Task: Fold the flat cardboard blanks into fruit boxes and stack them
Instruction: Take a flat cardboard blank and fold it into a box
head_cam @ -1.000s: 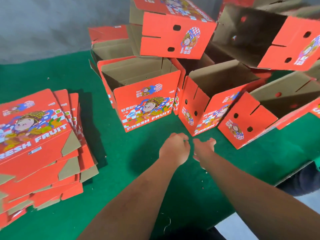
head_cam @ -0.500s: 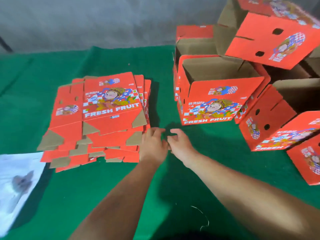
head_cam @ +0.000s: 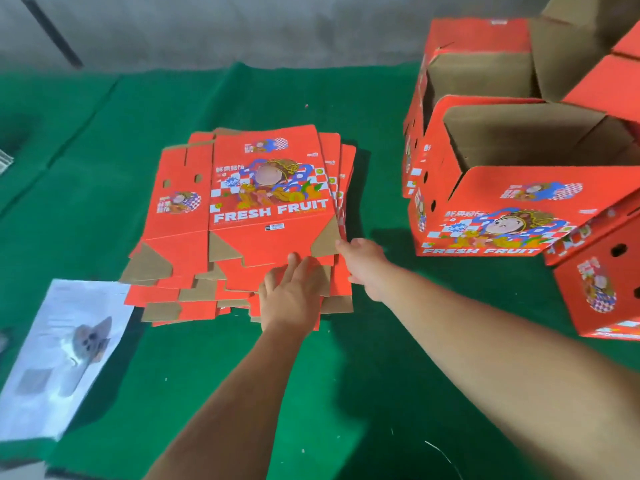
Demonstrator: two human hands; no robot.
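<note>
Head view: both hands arrive at the stack of flat red printed cardboard blanks [head_cam: 263, 216] on the green cloth surface [head_cam: 363, 375]. The left hand [head_cam: 294, 292] lies open, fingers spread flat on the top blank's near flap. The right hand [head_cam: 363, 265] touches the stack's right edge, fingers hidden, so its grip I cannot tell. That reads as picking the next blank. The folded red fruit boxes [head_cam: 512, 188] stand to the right, well apart. Half a second ago the hands hovered together just short of the stack; now they make contact, and the view sits closer
</note>
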